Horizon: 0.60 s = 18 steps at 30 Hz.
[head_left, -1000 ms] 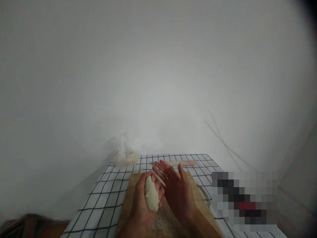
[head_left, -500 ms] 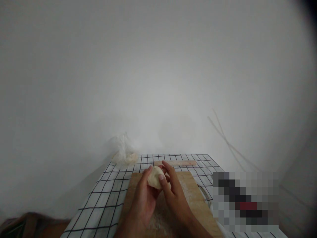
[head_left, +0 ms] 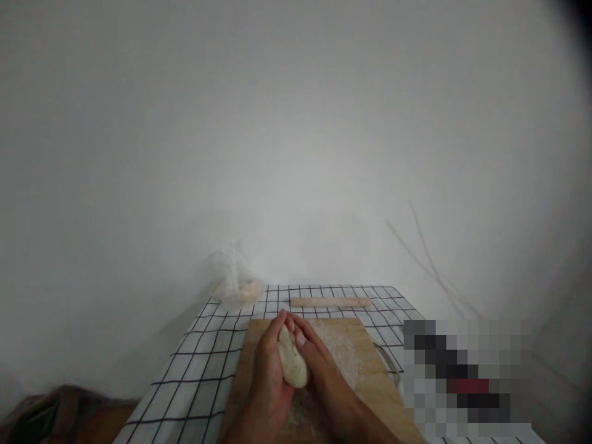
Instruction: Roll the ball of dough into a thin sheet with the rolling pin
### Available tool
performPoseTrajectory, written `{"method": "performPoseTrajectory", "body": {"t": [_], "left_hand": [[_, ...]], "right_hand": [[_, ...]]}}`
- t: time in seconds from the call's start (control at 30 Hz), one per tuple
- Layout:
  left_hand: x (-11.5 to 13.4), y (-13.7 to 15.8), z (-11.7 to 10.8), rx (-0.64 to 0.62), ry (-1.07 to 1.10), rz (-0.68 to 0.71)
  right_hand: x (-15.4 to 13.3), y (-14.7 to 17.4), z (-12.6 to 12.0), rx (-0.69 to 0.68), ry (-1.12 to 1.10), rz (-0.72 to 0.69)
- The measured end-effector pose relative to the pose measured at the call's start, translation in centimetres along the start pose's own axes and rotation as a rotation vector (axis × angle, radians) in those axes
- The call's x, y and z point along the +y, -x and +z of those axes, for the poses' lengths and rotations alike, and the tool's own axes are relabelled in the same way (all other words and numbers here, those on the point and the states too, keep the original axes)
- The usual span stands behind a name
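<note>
A pale lump of dough [head_left: 292, 361] is pressed between my two palms above a wooden board [head_left: 388, 394]. My left hand [head_left: 268, 364] cups it from the left, fingers closed along its side. From the right, my right hand [head_left: 319, 361] wraps round it, with the thumb lying near its top. The fingertips of both hands meet at the far end of the dough. Between the hands the dough looks longish, and parts of it are hidden by the fingers. White flour [head_left: 345, 351] is scattered over the board beneath.
A wooden rolling pin [head_left: 330, 302] lies behind the board on the checked tablecloth [head_left: 198, 364]. At the back left sits a clear plastic bag [head_left: 235, 293] with something pale inside. A curved rim [head_left: 388, 361] shows right of the board, beside a pixelated patch.
Both hands have closed in around the dough, palms now facing each other. The dough has turned from a rounded lump to a longer upright shape and sits slightly lower in view.
</note>
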<state>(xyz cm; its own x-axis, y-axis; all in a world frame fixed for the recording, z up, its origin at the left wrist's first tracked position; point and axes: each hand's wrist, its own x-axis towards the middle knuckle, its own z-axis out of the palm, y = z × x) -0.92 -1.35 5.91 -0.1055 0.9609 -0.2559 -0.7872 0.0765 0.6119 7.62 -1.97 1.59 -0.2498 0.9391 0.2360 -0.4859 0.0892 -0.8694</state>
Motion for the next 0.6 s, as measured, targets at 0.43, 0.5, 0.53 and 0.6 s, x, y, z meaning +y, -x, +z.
{"method": "performPoseTrajectory", "body": {"t": [0.43,0.5,0.53,0.6], "left_hand": [[-0.6,0.3,-0.6,-0.111,-0.214,0.132],[-0.6,0.3,-0.5,-0.103,-0.172,0.107],[-0.6,0.2,-0.5,-0.101,-0.141,0.084],[-0.4,-0.1,-0.4,-0.109,-0.076,0.036]], "right_hand": [[-0.4,0.4,1.0,0.077,0.084,-0.101],[-0.4,0.4,0.9,0.092,0.111,-0.088],[-0.3,0.4,0.8,0.090,0.128,-0.080],[-0.3,0.4,0.2,0.067,0.177,-0.095]]}}
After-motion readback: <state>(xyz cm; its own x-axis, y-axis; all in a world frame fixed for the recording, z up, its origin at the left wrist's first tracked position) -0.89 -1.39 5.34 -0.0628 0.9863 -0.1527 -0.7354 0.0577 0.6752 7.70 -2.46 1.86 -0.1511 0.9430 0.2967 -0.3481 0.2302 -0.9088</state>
